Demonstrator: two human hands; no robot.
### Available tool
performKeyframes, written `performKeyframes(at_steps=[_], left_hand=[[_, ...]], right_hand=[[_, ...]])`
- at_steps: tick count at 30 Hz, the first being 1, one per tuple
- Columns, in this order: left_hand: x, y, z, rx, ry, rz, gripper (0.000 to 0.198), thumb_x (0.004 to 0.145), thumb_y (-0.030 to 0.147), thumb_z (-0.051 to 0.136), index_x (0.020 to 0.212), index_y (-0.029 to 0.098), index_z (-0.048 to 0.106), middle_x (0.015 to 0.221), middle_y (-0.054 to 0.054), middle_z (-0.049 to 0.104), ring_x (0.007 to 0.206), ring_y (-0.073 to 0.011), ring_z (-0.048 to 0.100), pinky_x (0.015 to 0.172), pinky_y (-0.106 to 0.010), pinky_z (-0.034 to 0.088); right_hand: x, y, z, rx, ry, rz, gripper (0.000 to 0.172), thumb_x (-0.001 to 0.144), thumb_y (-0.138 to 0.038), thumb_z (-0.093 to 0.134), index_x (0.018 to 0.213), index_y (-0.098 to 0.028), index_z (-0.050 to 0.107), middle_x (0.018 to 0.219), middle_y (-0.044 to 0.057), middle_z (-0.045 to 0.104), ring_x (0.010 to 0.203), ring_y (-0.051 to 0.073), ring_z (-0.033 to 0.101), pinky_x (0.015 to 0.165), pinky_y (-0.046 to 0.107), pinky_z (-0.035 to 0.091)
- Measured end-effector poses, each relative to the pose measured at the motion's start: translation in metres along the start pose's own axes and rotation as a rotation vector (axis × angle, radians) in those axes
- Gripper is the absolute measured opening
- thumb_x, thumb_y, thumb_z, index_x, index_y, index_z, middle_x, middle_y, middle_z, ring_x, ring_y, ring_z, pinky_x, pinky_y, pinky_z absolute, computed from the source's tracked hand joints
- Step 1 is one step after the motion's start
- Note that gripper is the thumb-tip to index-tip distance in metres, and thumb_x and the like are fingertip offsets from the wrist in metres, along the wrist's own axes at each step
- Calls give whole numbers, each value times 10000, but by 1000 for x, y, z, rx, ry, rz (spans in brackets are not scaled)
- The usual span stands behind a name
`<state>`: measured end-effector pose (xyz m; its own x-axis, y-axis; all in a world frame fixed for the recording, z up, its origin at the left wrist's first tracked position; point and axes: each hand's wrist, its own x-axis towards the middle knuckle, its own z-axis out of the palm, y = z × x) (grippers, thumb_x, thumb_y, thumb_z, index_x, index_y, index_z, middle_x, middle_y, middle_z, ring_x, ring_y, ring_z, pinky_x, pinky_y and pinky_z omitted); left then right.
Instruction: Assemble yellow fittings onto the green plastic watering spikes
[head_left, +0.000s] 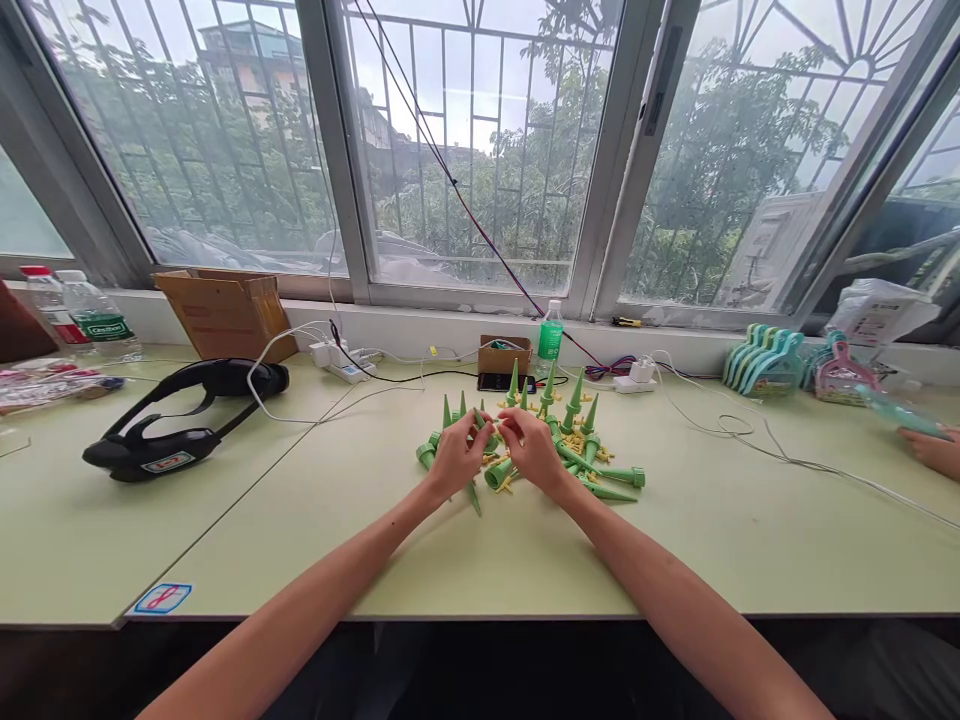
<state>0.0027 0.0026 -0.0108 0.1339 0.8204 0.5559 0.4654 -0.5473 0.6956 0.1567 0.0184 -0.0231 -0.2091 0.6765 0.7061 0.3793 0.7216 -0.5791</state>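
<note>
My left hand [457, 456] is closed around a green plastic plant watering spike [478, 418], held slightly tilted above the table. Close beside it, the fingers of my right hand [534, 446] are pinched together near the held spike; whatever is between them is too small to make out. Around both hands lies a heap of similar parts. Several green spikes [574, 400] stand point up at the back, while others, such as a ribbed-cap spike [624, 477], lie on their sides. Small yellow branched plastic pieces [576, 442] are scattered among them.
A small cardboard box [517, 352], phone [495, 382] and green bottle [550, 338] stand behind the heap. A black headset [161, 452] lies left. Cables and a power strip [634, 383] run along the back. Right, another person's hand [934, 452] holds a teal object near small dustpans [772, 365].
</note>
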Motion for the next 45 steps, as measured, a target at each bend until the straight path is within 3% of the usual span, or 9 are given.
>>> performKeyframes(at_steps=[14,26,30,36,45], left_hand=[[-1,0,0,-6,-70,51,236,905,372,444,938,173,566,728,-17,583,595,-110,500,519,-209,391],[-2,3,-2,19,-105,63,235,906,376,442,927,179,569,650,10,530,550,-102,448,504,-200,367],[-2,4,-1,32,-93,44,241,908,380,434,926,178,564,585,36,472,486,-88,384,476,-198,333],[-2,4,1,18,-58,40,212,909,361,425,922,184,542,685,0,554,541,-100,445,507,-210,373],[-1,1,0,59,33,44,198,901,360,434,883,191,535,652,11,523,536,-103,441,492,-207,357]], right_hand=[[-1,-1,-1,-34,-7,0,164,900,-207,434,911,-175,595,802,43,634,688,150,564,654,246,433],[0,-2,-2,-48,5,23,199,917,-267,425,850,-183,592,697,11,602,569,126,498,571,229,381],[-1,-4,-2,-33,-1,46,212,928,-285,413,856,-183,583,692,10,601,556,125,507,567,230,388],[-2,-7,-1,-50,-7,60,254,952,-307,376,855,-186,577,648,4,573,565,131,510,589,235,397],[0,-13,-1,-58,-1,39,275,955,-363,388,910,-175,584,792,37,625,653,138,534,614,236,398]])
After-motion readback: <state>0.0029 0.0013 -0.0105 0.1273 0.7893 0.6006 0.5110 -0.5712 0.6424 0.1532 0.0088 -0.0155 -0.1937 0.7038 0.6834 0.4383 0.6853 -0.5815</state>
